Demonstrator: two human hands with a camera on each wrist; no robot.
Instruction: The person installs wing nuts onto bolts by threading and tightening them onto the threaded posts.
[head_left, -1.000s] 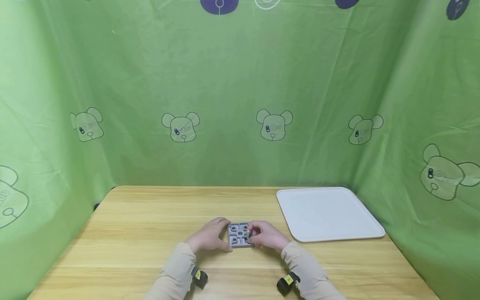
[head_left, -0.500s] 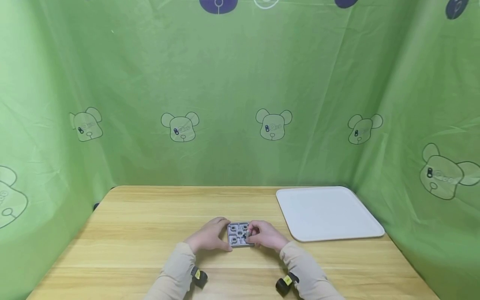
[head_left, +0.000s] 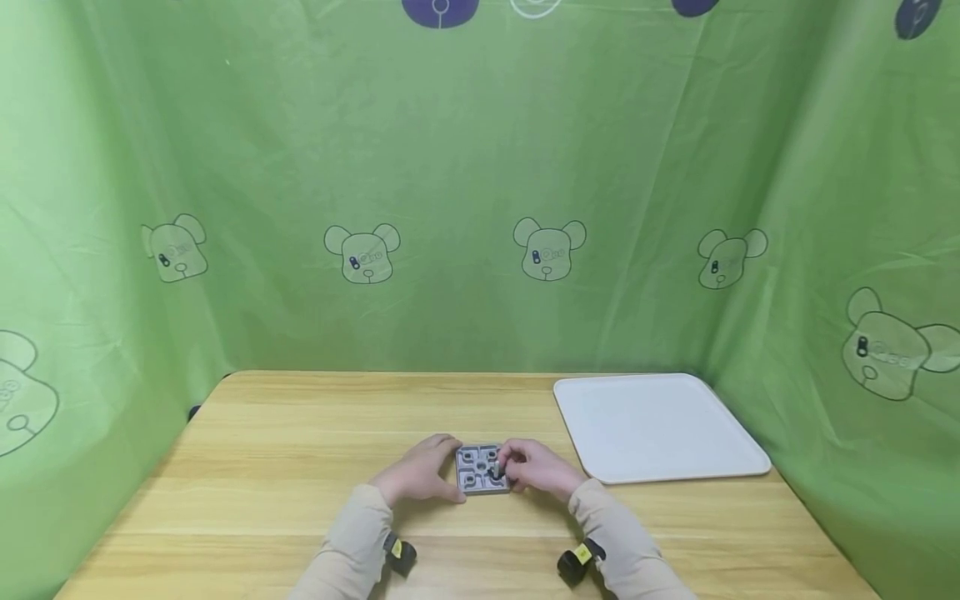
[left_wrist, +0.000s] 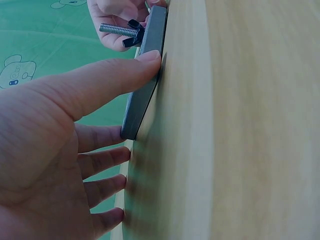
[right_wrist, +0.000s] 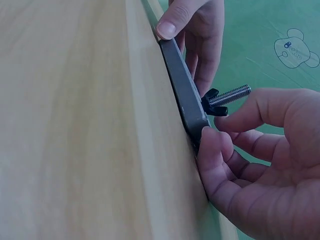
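A grey square plate [head_left: 481, 468] with recessed compartments lies flat on the wooden table. From its right half rises a threaded bolt [right_wrist: 236, 95] carrying a black wing nut [right_wrist: 215, 104] low down, close to the plate. My left hand [head_left: 422, 473] holds the plate by its left side, thumb on the near edge and index finger at the far corner. At the opposite side is my right hand [head_left: 536, 468], its fingers loosely bent beside the wing nut. One right fingertip [right_wrist: 212, 140] touches the plate's corner, and another sits just under a wing of the nut, apart from the bolt.
A white tray [head_left: 660, 429] lies at the table's back right, beyond the right hand. Green curtain [head_left: 465, 317] with bear prints surrounds the table [head_left: 315, 450] at the back and both sides. A black camera is strapped to each wrist.
My right fingers have moved slightly right, away from the bolt and wing nut that they pinched before, leaving more of them visible. The left hand and plate stay in place.
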